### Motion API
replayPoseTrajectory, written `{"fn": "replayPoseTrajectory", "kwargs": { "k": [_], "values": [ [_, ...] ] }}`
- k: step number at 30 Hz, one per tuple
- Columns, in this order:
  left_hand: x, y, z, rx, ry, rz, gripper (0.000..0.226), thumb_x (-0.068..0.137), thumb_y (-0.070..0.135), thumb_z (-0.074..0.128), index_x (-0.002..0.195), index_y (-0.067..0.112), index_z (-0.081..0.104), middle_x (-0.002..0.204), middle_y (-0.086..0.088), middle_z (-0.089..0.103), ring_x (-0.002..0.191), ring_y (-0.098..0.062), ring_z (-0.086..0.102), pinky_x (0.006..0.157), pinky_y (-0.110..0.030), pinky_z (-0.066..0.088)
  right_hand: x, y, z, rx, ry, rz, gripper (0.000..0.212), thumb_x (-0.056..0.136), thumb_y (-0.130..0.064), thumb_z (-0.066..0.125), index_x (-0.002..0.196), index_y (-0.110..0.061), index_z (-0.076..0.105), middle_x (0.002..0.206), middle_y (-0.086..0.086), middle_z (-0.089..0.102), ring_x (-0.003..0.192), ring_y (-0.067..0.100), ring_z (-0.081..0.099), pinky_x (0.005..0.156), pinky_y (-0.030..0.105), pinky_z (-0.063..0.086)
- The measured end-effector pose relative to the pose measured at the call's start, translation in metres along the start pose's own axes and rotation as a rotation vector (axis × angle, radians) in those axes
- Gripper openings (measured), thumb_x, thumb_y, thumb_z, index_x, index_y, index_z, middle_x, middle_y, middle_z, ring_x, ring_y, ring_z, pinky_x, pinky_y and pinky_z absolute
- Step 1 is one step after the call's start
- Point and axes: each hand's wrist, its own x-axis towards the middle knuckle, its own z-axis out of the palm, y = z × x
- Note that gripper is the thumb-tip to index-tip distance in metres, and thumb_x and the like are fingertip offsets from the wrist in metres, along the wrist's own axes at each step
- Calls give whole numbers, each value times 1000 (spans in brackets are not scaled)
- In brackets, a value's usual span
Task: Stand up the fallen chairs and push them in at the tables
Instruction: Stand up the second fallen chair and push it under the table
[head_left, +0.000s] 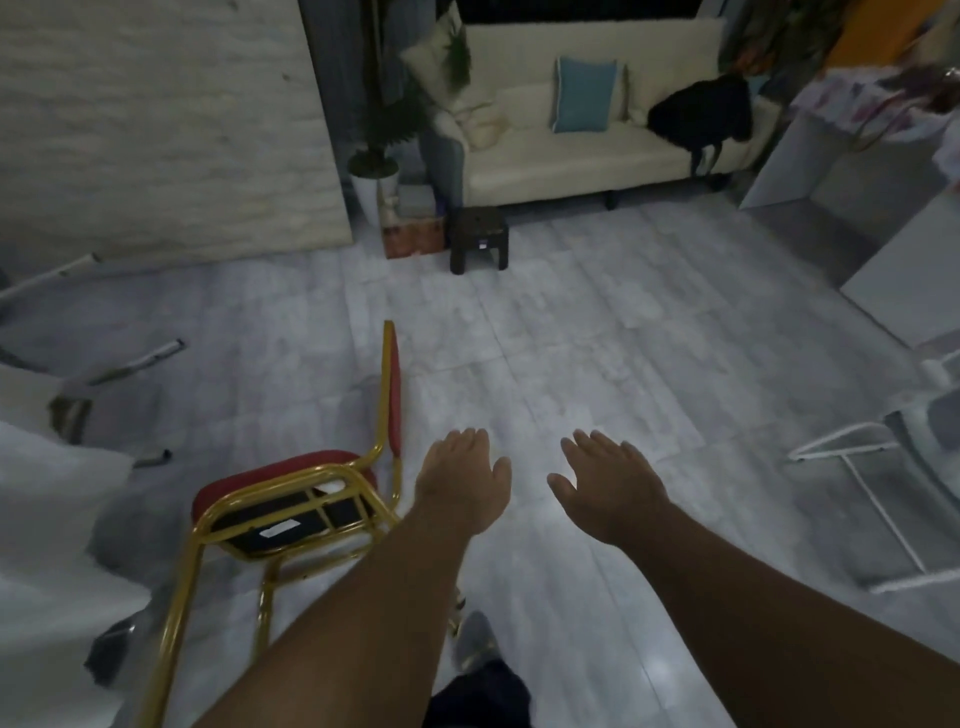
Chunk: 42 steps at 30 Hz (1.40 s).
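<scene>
A chair with a gold metal frame and red cushions (291, 499) lies tipped over on the grey floor at lower left; its backrest rests on the floor and its legs point toward me. My left hand (462, 478) hovers open just right of the chair's seat, palm down, touching nothing. My right hand (608, 480) is also open, palm down, over bare floor. A white wire-frame chair (872, 467) is at the right edge beside a white table (904, 291); I cannot tell if it is upright.
A cloth-covered table (47, 499) fills the lower left, with metal legs (140, 358) of other furniture beyond it. Ahead stand a cream sofa (597, 150) with a black bag, a small dark stool (478, 239) and a potted plant (374, 166). Open floor lies in the middle.
</scene>
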Motion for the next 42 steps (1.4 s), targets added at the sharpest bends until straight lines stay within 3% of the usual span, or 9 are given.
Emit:
{"fn": "replayPoseTrajectory", "kwargs": {
  "k": [10,17,22,26,34,42],
  "values": [
    [190,-12,-27,-90,40,-182,63,105,50,30,153,10,35,159,-11,40,149,-31,32,124,-46,26,221,7,-76,-100,-82,-160,68,104,-55,24,160,-18,17,169,4,12,156,21,8,126,46,8],
    [289,-28,-51,-246,131,-471,63,107,46,32,157,9,27,165,-12,29,154,-31,21,127,-43,16,377,-13,-102,-217,-190,-448,68,104,-55,22,160,-18,16,170,5,11,156,22,8,126,46,8],
    [340,-34,-68,-336,208,-705,61,105,48,34,152,9,36,159,-12,39,147,-32,33,124,-44,24,461,-24,-121,-327,-259,-645,68,104,-55,24,160,-18,17,169,5,13,156,22,9,126,44,8],
    [373,-54,-76,-422,296,-839,69,94,54,23,141,9,46,145,-12,52,135,-31,46,117,-46,35,522,-52,-123,-405,-255,-772,68,103,-55,25,160,-17,18,169,6,13,156,23,10,126,44,9],
    [438,-137,-68,-533,204,-1003,65,105,52,31,157,12,26,165,-10,29,154,-29,23,126,-49,22,632,-124,-108,-507,-356,-892,70,103,-55,30,161,-20,13,170,6,8,156,25,6,126,44,8],
    [537,-203,-46,-680,206,-1145,69,104,48,40,159,12,21,166,-10,26,154,-28,20,127,-43,16,756,-184,-45,-640,-408,-1165,70,100,-52,36,159,-19,18,168,10,14,155,27,10,125,49,9]
  ]
}}
